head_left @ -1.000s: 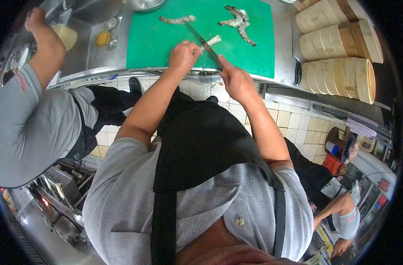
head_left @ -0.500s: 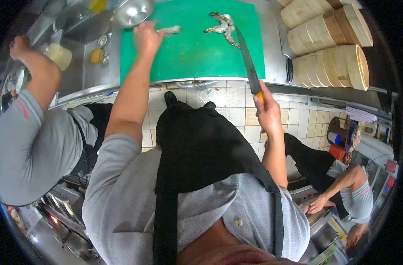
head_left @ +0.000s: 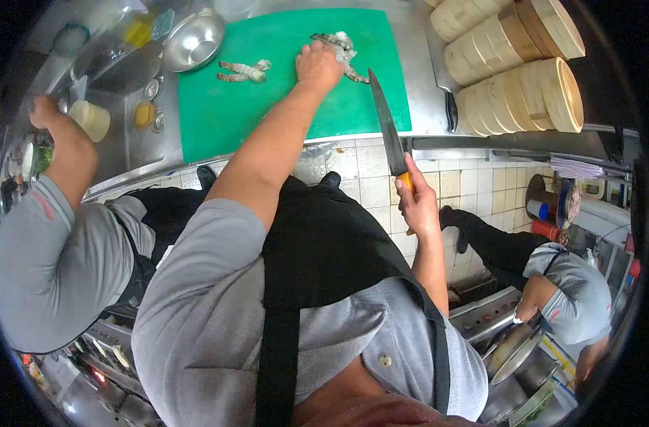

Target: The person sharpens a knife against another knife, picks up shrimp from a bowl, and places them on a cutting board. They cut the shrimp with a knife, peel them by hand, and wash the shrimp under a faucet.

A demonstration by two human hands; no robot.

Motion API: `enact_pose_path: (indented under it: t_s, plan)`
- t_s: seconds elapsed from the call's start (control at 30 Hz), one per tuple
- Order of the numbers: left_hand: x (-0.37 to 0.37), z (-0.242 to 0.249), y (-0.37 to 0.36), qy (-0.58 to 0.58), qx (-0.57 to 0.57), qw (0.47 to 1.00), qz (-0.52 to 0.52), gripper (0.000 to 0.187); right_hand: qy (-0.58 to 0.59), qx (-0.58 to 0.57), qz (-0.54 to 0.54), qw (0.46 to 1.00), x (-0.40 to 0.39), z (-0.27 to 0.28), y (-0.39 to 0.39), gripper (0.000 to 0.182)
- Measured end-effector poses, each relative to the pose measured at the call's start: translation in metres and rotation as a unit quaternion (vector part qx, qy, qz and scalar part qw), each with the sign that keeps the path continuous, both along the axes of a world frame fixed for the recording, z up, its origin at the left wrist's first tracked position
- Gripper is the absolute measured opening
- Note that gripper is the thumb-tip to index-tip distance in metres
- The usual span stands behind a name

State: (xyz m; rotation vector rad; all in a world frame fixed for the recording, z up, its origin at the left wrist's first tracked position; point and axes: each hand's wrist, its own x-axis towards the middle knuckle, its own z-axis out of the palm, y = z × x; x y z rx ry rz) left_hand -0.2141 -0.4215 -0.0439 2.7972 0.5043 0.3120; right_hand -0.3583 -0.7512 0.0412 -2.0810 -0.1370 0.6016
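Note:
Several raw shrimp (head_left: 346,53) lie in a small heap at the far middle of the green cutting board (head_left: 281,121). My left hand (head_left: 319,67) is on the heap's left side, fingers drawn together on a shrimp and partly hiding it. To the left, more shrimp (head_left: 244,71) lie side by side on the board. My right hand (head_left: 418,203) is wrapped round the yellow handle of a long kitchen knife (head_left: 390,128). Its blade slants away over the board's right part, the tip close to the heap.
A metal bowl (head_left: 195,40) stands at the board's left corner, by the sink (head_left: 121,142). Bamboo steamers (head_left: 516,99) are stacked at right, with a second, black-handled knife (head_left: 450,110) before them. One co-worker (head_left: 68,256) stands close at left; another (head_left: 573,292) is behind at right.
My left hand has moved right, from the shrimp at the board's left to the heap. The left shrimp now lie uncovered. My right hand still holds the knife. The view has shifted slightly.

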Motion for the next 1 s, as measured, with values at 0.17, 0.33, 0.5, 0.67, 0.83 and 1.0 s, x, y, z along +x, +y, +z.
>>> enact_pose_path:
  t_s: [0.17,0.33,0.5,0.67,0.83,1.0]
  plan:
    - [-0.032,0.011,0.028,0.005,-0.086,0.996,-0.027,0.043,0.025,0.024,-0.027,0.999,-0.001,-0.006,-0.014,0.06]
    - [-0.068,0.081,0.088,0.202,-0.253,0.946,0.031,0.048,0.032,0.037,-0.016,0.999,0.01,-0.016,-0.016,0.06]
    - [-0.081,0.033,0.101,0.099,-0.204,0.968,0.104,0.048,0.022,0.029,0.054,0.998,0.029,-0.016,0.007,0.059]
    - [-0.117,-0.008,0.086,0.062,-0.199,0.974,0.085,0.027,0.023,0.059,0.102,0.993,0.033,-0.018,0.03,0.059]
    - [-0.127,0.002,0.094,0.128,-0.247,0.959,0.059,0.028,0.068,0.071,0.114,0.989,0.033,-0.019,0.039,0.06]
    - [-0.104,0.014,0.085,0.103,-0.219,0.964,0.106,0.027,0.138,0.102,0.117,0.978,0.035,-0.03,0.05,0.062]
